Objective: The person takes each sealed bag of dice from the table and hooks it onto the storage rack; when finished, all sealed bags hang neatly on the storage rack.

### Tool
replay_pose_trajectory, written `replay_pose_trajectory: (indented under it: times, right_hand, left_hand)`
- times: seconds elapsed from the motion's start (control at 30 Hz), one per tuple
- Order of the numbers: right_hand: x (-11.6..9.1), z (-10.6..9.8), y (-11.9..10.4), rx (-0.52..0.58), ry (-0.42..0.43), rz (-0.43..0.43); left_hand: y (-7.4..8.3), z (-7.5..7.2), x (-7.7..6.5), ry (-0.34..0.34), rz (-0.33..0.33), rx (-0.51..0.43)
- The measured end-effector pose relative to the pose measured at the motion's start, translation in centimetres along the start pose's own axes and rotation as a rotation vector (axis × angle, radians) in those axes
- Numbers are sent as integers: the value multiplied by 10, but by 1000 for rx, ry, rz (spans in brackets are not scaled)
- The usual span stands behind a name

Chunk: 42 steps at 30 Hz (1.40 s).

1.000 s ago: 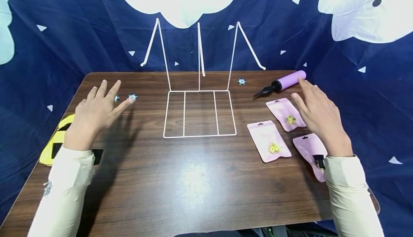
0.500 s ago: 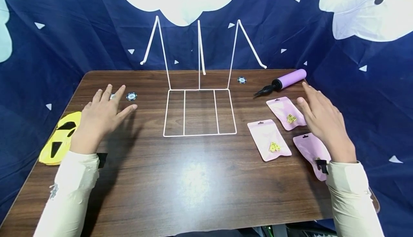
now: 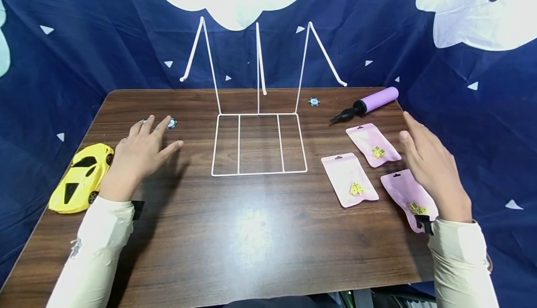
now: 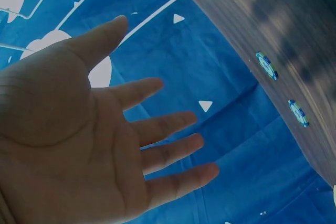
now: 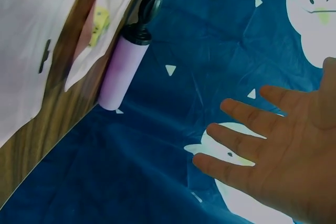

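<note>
My left hand hovers over the left side of the table with fingers spread and nothing in it. Beside it lies a yellow toy car. Past its fingertips are two poker chips, one in plain sight and the other mostly hidden behind the fingers; the left wrist view shows that hand's bare palm. My right hand, also holding nothing, is above the right edge, fingers extended. Near it are three pink zip pouches with yellow dice: one at the back, one in front, one partly under the wrist.
A white wire rack stands mid-table, its three bent arms rising at the back. Right of it lies another poker chip. A purple hand pump with a black nozzle lies at the back right. Dark blue cloth hangs behind the table.
My left hand has shifted right and slightly nearer, uncovering the toy car. My right hand has drawn right and nearer, away from the pump and pouches. The view has tilted slightly down.
</note>
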State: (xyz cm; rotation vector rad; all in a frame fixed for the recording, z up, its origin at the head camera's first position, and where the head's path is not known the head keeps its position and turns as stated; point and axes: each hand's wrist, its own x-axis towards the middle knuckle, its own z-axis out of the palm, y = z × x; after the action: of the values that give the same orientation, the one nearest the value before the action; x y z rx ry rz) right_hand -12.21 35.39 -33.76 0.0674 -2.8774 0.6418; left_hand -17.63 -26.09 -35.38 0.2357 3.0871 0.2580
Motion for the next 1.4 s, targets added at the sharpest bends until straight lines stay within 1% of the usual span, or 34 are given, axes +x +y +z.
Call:
replay_pose_trajectory:
  times: [0.1,0.3,0.37,0.57,0.77,1.07,1.2,1.4]
  right_hand:
    - [-3,0,4,9,-1,11]
    - [-8,0,11,7,-5,30]
    - [-10,1,13,6,-7,34]
    - [-14,3,17,10,-6,37]
    - [-18,6,21,20,-13,46]
    - [-24,8,28,39,-10,47]
    - [-27,9,31,42,-12,57]
    - [-30,12,35,42,-19,71]
  left_hand:
    - [2,0,1,-13,-2,-6]
    - [7,3,2,-77,-18,-18]
    - [8,5,3,-88,-16,-18]
    - [13,9,6,-80,9,-17]
    - [20,12,9,-67,61,-35]
    - [33,18,5,-80,98,-51]
    - [37,22,4,-83,117,-57]
    - [43,30,-1,-94,129,-66]
